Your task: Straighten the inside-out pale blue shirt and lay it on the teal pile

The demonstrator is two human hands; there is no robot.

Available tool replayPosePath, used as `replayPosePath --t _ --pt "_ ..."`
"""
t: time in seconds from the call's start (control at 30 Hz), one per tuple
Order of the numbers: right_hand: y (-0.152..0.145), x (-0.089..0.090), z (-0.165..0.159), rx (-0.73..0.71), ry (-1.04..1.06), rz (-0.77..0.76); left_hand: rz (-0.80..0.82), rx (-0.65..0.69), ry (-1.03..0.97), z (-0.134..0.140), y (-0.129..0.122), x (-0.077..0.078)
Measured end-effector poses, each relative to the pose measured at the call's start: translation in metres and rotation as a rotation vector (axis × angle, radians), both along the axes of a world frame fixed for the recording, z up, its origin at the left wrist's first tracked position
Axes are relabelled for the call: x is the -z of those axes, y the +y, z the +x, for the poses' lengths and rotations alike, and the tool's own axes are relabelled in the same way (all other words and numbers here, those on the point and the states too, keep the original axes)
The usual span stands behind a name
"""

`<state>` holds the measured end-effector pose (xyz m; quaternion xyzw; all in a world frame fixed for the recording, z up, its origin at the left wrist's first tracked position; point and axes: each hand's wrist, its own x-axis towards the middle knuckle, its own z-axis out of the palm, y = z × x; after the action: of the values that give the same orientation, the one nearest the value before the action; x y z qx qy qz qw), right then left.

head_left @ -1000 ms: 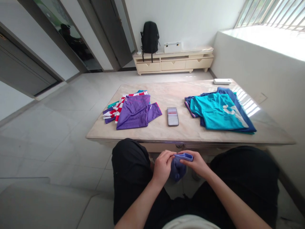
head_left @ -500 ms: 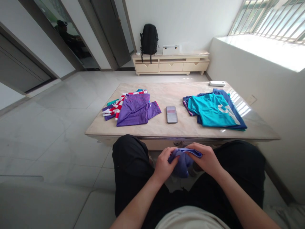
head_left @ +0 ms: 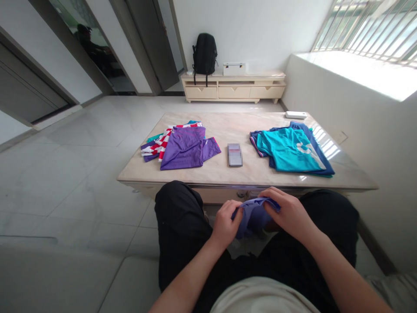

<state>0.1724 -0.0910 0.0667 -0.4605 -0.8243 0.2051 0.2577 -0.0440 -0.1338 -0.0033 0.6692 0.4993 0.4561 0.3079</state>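
Between my knees hangs a purple-blue piece of cloth (head_left: 253,217), gathered along its upper edge. My left hand (head_left: 228,221) is closed on the left end of that edge, thumb toward me. At the right end, my right hand (head_left: 285,211) pinches the same edge. The lower part of the cloth droops in loose folds, and its kind does not show. Beyond my hands, a folded purple garment (head_left: 184,148) lies on a red-and-white checked garment (head_left: 165,138) on the table (head_left: 224,124). Folded on the right is a turquoise garment (head_left: 289,150) with white print.
A blurred-out phone-sized object (head_left: 234,155) lies mid-table between the clothes piles. A white elongated device (head_left: 296,115) rests at the far right corner. Behind stands a low cabinet (head_left: 233,92) bearing a black backpack (head_left: 204,54) and a white box (head_left: 233,68).
My hands have moved slightly apart, the right one going up and to the right. The cloth is stretched wider between them. The clothes on the table have stayed put.
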Motion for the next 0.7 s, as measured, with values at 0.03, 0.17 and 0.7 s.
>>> replayPosePath --t 0.03,0.17,0.7 --pt "0.000 0.001 -0.001 0.021 -0.038 -0.003 -0.003 0.010 0.002 0.001 -0.001 -0.001" --pt "0.000 0.009 -0.008 0.060 -0.148 0.001 -0.042 0.051 -0.017 0.004 -0.005 -0.001" --pt "0.006 0.009 -0.001 -0.170 0.076 0.177 -0.071 0.132 0.100 0.001 -0.003 0.009"
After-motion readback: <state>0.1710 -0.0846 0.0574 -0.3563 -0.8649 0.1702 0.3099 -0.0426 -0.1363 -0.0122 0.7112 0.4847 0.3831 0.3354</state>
